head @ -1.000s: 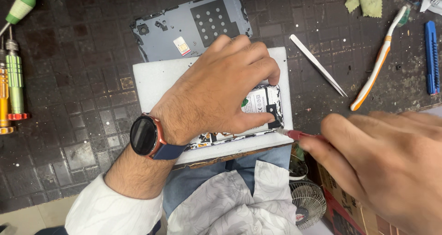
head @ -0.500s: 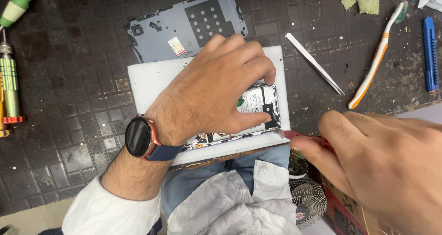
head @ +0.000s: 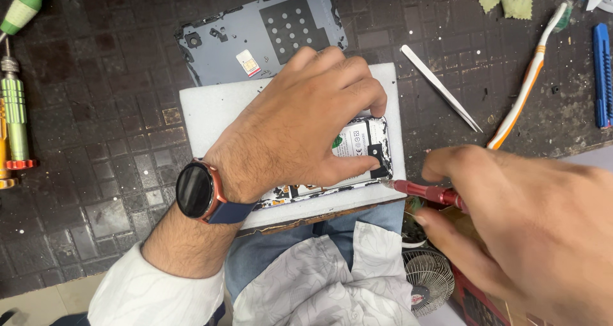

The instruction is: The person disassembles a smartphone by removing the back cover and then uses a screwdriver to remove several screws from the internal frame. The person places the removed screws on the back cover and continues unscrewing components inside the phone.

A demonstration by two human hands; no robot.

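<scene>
Since the earlier frame the right hand (head: pixel 530 230) has come up and leftward, bringing the tip of the red screwdriver (head: pixel 424 192) to the lower right corner of the opened phone (head: pixel 357 153).

At the far left, green-handled screwdrivers (head: pixel 14 109) lie on the dark gridded desk (head: pixel 96 192), well apart from the work. Next comes the grey back cover (head: pixel 262 35), lying inside-up just above the white foam pad (head: pixel 211 115). The left hand (head: pixel 300 134), a smartwatch (head: pixel 198 190) on its wrist, presses flat over the phone on that pad, thumb and fingertips pinching its right end to keep it steady. The right hand is closed around the screwdriver's red shaft.

The step in hand looks like working a screw or a clip at the phone's lower right corner. The next move would call for the tip seated squarely while the left hand holds the phone firm, as a slip could run across the exposed board.

The phone sits near the pad's right and near edges, and the pad overhangs the desk edge above the person's lap, so there is little margin there. To the right, tweezers (head: pixel 440 86), a toothbrush (head: pixel 527 77) and a blue tool (head: pixel 601 74) lie apart, leaving the right hand open room.
</scene>
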